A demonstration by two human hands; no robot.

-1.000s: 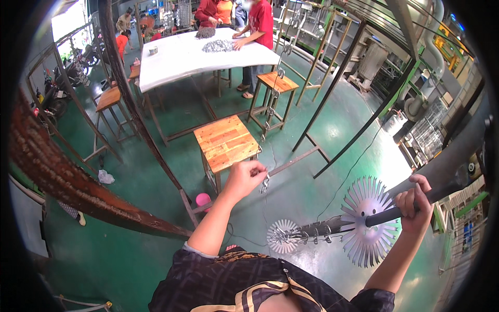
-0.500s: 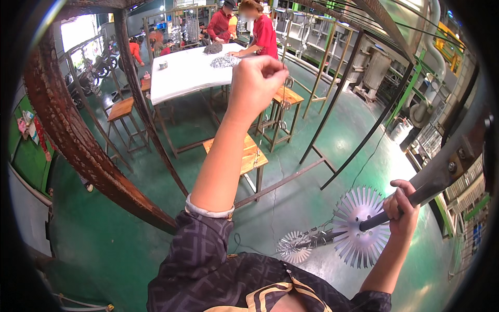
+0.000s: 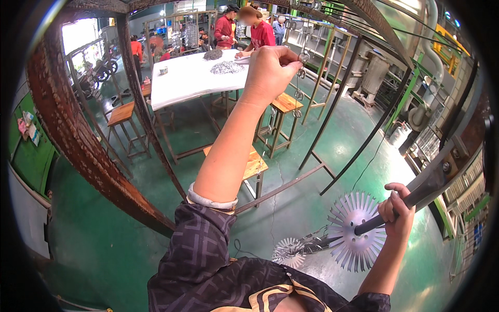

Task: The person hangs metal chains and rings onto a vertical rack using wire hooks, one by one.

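Note:
Raised in front of me, my left hand (image 3: 274, 74) is closed, thumb and fingertips pinched at a thin hanging chain (image 3: 299, 95) with small metal pieces along it. The chain runs above the fingers and dangles below them; the exact pinch point is hidden. At lower right my right hand (image 3: 396, 211) is wrapped round a dark metal rod (image 3: 370, 224). At that rod's end sits a large silver toothed disc (image 3: 357, 244). A smaller toothed disc (image 3: 290, 250) lies beyond it to the left, with chain bunched over its left side.
A rusty curved beam (image 3: 78, 130) and dark frame posts stand close on my left. Ahead are a white-topped table (image 3: 182, 83) with two metallic heaps, wooden stools (image 3: 287, 103), and two people in red. A slanted dark arm (image 3: 442, 171) is at right.
My left hand has moved rightward and slightly up, still pinched at the chain. My right hand stays on the rod, and the large disc appears slightly lower and farther left.

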